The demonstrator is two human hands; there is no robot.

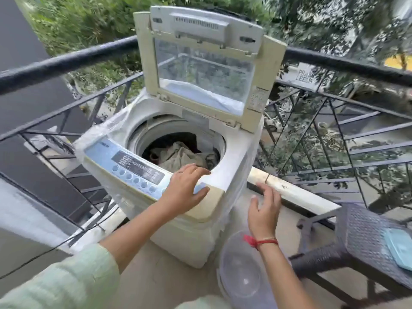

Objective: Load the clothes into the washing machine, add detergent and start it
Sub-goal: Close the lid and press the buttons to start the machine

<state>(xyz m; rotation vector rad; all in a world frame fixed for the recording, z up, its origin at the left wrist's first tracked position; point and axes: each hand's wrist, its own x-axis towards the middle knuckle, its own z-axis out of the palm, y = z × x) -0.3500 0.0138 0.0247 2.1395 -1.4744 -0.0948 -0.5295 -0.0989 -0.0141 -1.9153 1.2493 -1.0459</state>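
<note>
The left arm, in a pale green sleeve (66, 279), is stretched from the lower left up to the washer (231, 175). The left hand (185, 186) is laid palm down on the front right corner of the panel (133, 168). The right arm is raised from the bottom edge, with a red thread (265, 241) tied at the wrist. The right hand (264, 212) is held in the air, palm down, just beside the right wall of the washer.

The writing on the panel is too small to be read, and so is the sticker on the frame of the lid (200, 70), which is stood upright. Behind the railing (66, 61), at the right, a pale sign (304, 74) is seen. Only the letters "PRA" can be made out on it.

The fingers (198, 169) of the left hand are spread and nearly straight, reaching to the rim of the drum opening, and the thumb is set on the beige corner. A ring is worn on one finger, and nothing is gripped. The fingers (267, 190) of the right hand are spread apart, slightly bent, and nothing is held.

The clothes (180, 156) are lying inside the drum, a beige piece on top of dark ones, just beyond the left fingertips. A clear tub (240, 277) is placed on the floor under the right forearm. At the far right a dark woven chair (367, 230) is seen with a pale blue cover (399, 248) on it.
</note>
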